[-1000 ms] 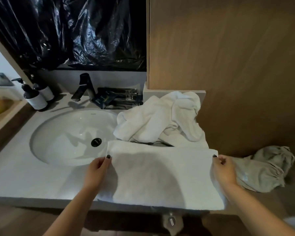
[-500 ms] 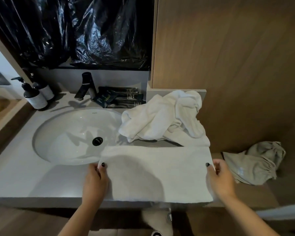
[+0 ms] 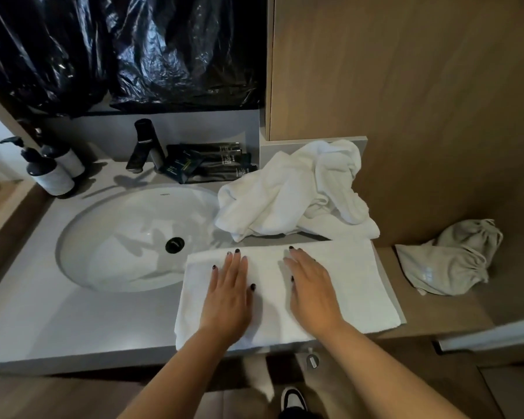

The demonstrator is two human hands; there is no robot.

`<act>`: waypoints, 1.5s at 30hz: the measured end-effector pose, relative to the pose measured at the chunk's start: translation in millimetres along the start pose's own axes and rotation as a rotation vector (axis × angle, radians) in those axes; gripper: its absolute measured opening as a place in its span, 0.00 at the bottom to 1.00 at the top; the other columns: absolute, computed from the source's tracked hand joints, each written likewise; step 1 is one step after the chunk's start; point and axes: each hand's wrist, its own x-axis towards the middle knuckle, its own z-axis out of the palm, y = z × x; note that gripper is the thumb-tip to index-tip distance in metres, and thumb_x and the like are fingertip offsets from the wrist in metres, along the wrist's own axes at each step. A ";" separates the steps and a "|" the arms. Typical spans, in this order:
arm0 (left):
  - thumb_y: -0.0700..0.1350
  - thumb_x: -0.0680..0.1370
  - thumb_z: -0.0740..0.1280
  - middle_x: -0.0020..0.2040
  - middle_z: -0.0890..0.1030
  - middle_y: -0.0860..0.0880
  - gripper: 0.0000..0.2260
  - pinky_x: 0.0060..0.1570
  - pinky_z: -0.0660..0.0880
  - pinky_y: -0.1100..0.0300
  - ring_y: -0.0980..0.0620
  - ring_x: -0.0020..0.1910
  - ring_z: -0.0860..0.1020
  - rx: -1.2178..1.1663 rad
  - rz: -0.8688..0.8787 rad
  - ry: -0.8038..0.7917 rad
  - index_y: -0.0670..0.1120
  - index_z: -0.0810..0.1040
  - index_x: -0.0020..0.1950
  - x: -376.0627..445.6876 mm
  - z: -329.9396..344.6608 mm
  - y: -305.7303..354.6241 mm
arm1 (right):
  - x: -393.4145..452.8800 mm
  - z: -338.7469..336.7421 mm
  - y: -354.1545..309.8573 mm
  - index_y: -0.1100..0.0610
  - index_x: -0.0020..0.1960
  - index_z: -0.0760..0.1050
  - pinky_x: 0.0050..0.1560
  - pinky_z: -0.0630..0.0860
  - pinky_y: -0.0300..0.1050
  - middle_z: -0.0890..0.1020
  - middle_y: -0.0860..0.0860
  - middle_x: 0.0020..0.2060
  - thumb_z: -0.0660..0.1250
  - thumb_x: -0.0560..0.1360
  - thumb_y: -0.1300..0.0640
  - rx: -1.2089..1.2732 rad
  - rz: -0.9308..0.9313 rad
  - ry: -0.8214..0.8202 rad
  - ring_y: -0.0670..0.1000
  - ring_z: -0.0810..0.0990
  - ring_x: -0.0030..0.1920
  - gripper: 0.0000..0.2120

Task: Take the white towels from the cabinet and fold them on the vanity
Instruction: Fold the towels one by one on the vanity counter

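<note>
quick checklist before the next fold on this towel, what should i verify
1. Folded towel lies flat on the vanity: ok.
2. Left hand and right hand press flat on it, fingers straight: ok.
3. Towel's near edge stays on the counter: not ok, it overhangs the front edge slightly.
4. Towel's far left corner clears the sink: not ok, it laps over the rim.
5. Crumpled towels are apart from the folded one: ok, a narrow gap shows.
6. Layers underneath aligned: cannot tell.

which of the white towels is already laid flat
The folded towel at the vanity's front edge, under both hands; the crumpled towel pile behind it is still bunched.
</note>
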 end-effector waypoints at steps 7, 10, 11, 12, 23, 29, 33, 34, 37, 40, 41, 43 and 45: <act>0.61 0.81 0.37 0.81 0.38 0.51 0.29 0.75 0.31 0.52 0.53 0.78 0.33 0.152 0.042 -0.097 0.52 0.37 0.80 12.4 33.2 -22.4 | 11.8 38.6 16.5 0.52 0.80 0.45 0.78 0.39 0.52 0.45 0.50 0.80 0.40 0.80 0.40 -0.264 0.010 -0.308 0.50 0.41 0.79 0.32; 0.65 0.80 0.38 0.81 0.37 0.51 0.30 0.75 0.30 0.51 0.53 0.78 0.32 0.141 0.034 -0.083 0.56 0.38 0.80 13.7 31.6 -28.7 | 11.2 33.9 33.6 0.51 0.80 0.39 0.77 0.35 0.53 0.39 0.49 0.79 0.34 0.75 0.33 -0.287 0.125 -0.313 0.50 0.36 0.78 0.39; 0.67 0.79 0.39 0.81 0.37 0.50 0.31 0.75 0.31 0.51 0.52 0.78 0.32 0.133 0.003 -0.082 0.57 0.39 0.80 13.1 30.4 -30.5 | 11.1 31.4 40.3 0.51 0.80 0.38 0.77 0.35 0.54 0.38 0.49 0.79 0.33 0.75 0.32 -0.292 0.168 -0.311 0.50 0.34 0.78 0.39; 0.68 0.79 0.39 0.81 0.37 0.50 0.33 0.76 0.32 0.50 0.52 0.78 0.32 0.126 -0.045 -0.076 0.57 0.39 0.81 12.0 28.9 -32.1 | 10.7 27.8 47.4 0.51 0.80 0.37 0.77 0.34 0.54 0.37 0.49 0.79 0.34 0.75 0.31 -0.296 0.210 -0.308 0.50 0.34 0.78 0.39; 0.63 0.79 0.43 0.81 0.38 0.44 0.38 0.78 0.38 0.46 0.49 0.79 0.34 -0.005 -0.311 -0.011 0.41 0.37 0.80 1.0 1.3 -35.9 | -3.5 -16.9 94.8 0.56 0.80 0.40 0.77 0.35 0.53 0.41 0.50 0.80 0.48 0.81 0.40 -0.212 0.405 -0.256 0.48 0.35 0.78 0.35; 0.58 0.81 0.41 0.80 0.39 0.45 0.32 0.75 0.32 0.53 0.49 0.79 0.36 -0.003 -0.051 -0.069 0.42 0.40 0.80 -18.4 15.0 4.5 | -20.8 32.1 -9.6 0.56 0.80 0.51 0.78 0.45 0.53 0.53 0.52 0.79 0.45 0.82 0.49 -0.088 0.100 -0.201 0.51 0.45 0.79 0.28; 0.61 0.81 0.39 0.80 0.35 0.47 0.32 0.76 0.33 0.53 0.52 0.78 0.32 0.090 0.006 -0.129 0.45 0.36 0.80 -21.4 21.7 -10.3 | -26.6 45.7 -6.6 0.54 0.80 0.48 0.78 0.43 0.53 0.49 0.51 0.80 0.41 0.80 0.39 -0.259 0.064 -0.290 0.50 0.42 0.79 0.32; 0.62 0.81 0.39 0.80 0.35 0.48 0.33 0.76 0.33 0.53 0.52 0.78 0.33 0.093 0.026 -0.136 0.46 0.37 0.80 -21.4 20.6 -15.4 | -27.0 43.0 4.3 0.54 0.80 0.46 0.77 0.41 0.53 0.47 0.50 0.80 0.41 0.80 0.37 -0.286 0.054 -0.306 0.50 0.40 0.79 0.34; 0.64 0.80 0.39 0.80 0.36 0.48 0.33 0.77 0.36 0.52 0.52 0.79 0.34 0.105 0.052 -0.137 0.48 0.37 0.80 -25.9 18.9 -26.2 | -30.0 30.4 38.4 0.53 0.80 0.40 0.76 0.36 0.54 0.41 0.49 0.79 0.39 0.77 0.31 -0.353 0.127 -0.310 0.50 0.34 0.78 0.39; 0.65 0.80 0.38 0.81 0.37 0.48 0.33 0.78 0.37 0.51 0.51 0.79 0.35 0.128 0.053 -0.135 0.49 0.38 0.81 -36.3 15.9 -40.5 | -39.8 13.1 63.5 0.54 0.80 0.40 0.77 0.38 0.55 0.41 0.50 0.79 0.36 0.76 0.29 -0.392 0.195 -0.307 0.51 0.35 0.78 0.41; 0.65 0.81 0.38 0.81 0.37 0.48 0.33 0.78 0.37 0.51 0.51 0.79 0.35 0.138 0.054 -0.133 0.49 0.38 0.81 -39.7 14.0 -46.6 | -43.8 7.1 70.1 0.54 0.80 0.40 0.77 0.38 0.55 0.42 0.50 0.79 0.36 0.76 0.29 -0.394 0.208 -0.308 0.50 0.36 0.78 0.41; 0.65 0.81 0.38 0.81 0.37 0.48 0.33 0.78 0.38 0.51 0.52 0.79 0.35 0.142 0.044 -0.129 0.49 0.38 0.81 -45.3 11.2 -58.5 | -47.9 -2.4 79.0 0.53 0.80 0.38 0.77 0.37 0.54 0.42 0.50 0.80 0.34 0.75 0.29 -0.394 0.222 -0.326 0.49 0.35 0.78 0.41; 0.66 0.81 0.39 0.81 0.37 0.48 0.33 0.78 0.40 0.50 0.52 0.79 0.35 0.113 0.020 -0.128 0.49 0.39 0.81 -47.9 8.6 -66.6 | -45.7 -7.3 79.4 0.53 0.80 0.36 0.76 0.34 0.53 0.39 0.49 0.79 0.35 0.76 0.30 -0.376 0.240 -0.350 0.49 0.33 0.77 0.40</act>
